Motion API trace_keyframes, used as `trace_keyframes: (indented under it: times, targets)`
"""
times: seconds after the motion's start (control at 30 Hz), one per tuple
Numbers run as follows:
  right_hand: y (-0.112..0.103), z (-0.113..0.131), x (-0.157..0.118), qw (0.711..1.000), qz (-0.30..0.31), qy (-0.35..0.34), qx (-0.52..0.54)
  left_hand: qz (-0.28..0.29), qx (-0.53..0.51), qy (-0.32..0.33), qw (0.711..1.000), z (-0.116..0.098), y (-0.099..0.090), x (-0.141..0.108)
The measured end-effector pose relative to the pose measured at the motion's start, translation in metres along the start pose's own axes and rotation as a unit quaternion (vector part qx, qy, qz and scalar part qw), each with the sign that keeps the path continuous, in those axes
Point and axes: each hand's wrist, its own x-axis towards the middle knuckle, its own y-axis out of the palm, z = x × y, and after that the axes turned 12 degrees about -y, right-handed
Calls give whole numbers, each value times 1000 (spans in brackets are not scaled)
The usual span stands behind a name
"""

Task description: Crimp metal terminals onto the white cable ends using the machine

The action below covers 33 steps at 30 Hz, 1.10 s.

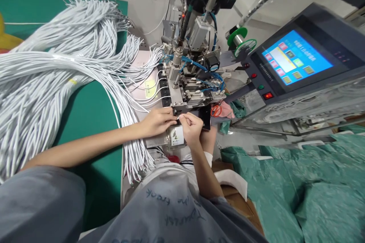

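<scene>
My left hand (158, 122) is closed in a pinch at the front edge of the wire-processing machine (182, 83). A white cable (144, 109) runs from the bundle toward its fingers. My right hand (192, 126) is also pinched, its fingertips meeting the left ones at a small pale end of the cable; the fingers mostly hide it. Several white cables lead into the black clamps (165, 93) on the machine's left side. Below my hands is a clear box with a white label (177, 136).
Large bundles of white cables (65, 60) lie on a green table (94, 133) at left. A control panel with a lit touchscreen (296, 59) stands at right, near a green-rimmed spool (241, 41). Orange-handled scissors (216, 111) and green plastic sheeting (285, 174) are also at right.
</scene>
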Motion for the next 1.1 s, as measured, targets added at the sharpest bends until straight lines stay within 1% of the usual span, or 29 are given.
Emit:
trace_keyframes:
  times: [0.07, 0.1, 0.17, 0.3, 0.37, 0.43, 0.5, 0.63, 0.73, 0.87, 1.1]
  targets:
    - [3, -5, -2, 999, -13, 26, 13, 38, -23, -25, 999, 3, 3, -1]
    - [2, -8, -2, 999, -9, 36, 16, 57, -23, -32, 998, 6, 4, -1]
    - [-1, -16, 0, 999, 22, 46, 14, 90, -2, -37, 995, 11, 7, -1]
    - [-9, -37, 2, 992, 108, 56, 30, 133, 111, -21, 985, 19, 13, -2]
    - [-9, -48, 0, 988, 102, 93, 72, 144, 168, -13, 975, 21, 17, -3]
    - [-7, -57, -4, 981, 66, 141, 115, 147, 200, -12, 969, 23, 20, -3]
    - [-3, -63, -8, 975, 31, 174, 138, 148, 210, -15, 966, 25, 23, -4]
    - [1, -72, -12, 970, 10, 192, 151, 133, 188, -30, 973, 29, 27, -6]
    - [-1, -75, -12, 965, 24, 203, 164, 130, 173, -40, 975, 30, 28, -6]
    - [-6, -77, -10, 957, 66, 217, 180, 152, 193, -22, 969, 27, 26, -4]
    - [-9, -77, -5, 951, 109, 226, 184, 146, 222, -3, 964, 25, 25, -3]
